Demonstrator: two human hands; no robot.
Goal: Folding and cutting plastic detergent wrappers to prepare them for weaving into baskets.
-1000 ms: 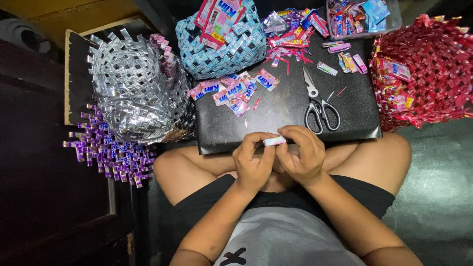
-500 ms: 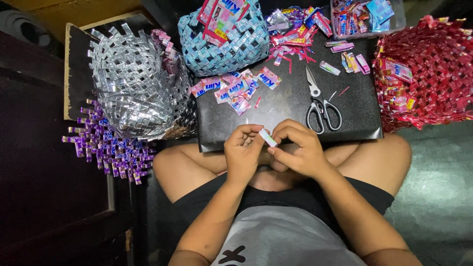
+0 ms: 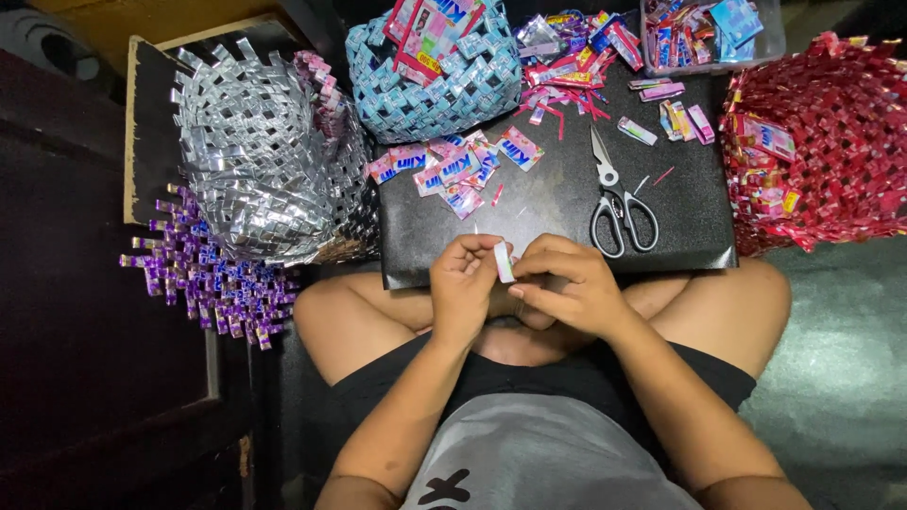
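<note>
Seated person, legs crossed, seen from above; face out of frame, lower torso cut off at the bottom edge.

Flat black rectangular board (image 3: 567, 203) lies across the knees, near edge partly hidden behind the hands. Left of it, a large silver basket woven from foil strips (image 3: 260, 156), unfinished rim strips sticking up; below that, a purple woven strip piece (image 3: 213, 283), its shape hard to make out against the dark floor. Right, a red woven wrapper basket (image 3: 817, 142), cut off by the frame edge. At the top, a blue woven wrapper basket (image 3: 435, 80) stuffed with pink packets, and a clear plastic tub of wrappers (image 3: 709, 33), cropped at the top.

On the board: black-handled scissors (image 3: 614, 203), blades closed, well apart from the hands; a loose heap of pink and blue folded wrappers (image 3: 453, 170).

Left hand (image 3: 463, 283) and right hand (image 3: 572, 283) meet over the board's near edge, both pinching a small white folded wrapper strip (image 3: 504, 262) between fingertips, strip standing nearly upright. Lower end hidden by fingers.
</note>
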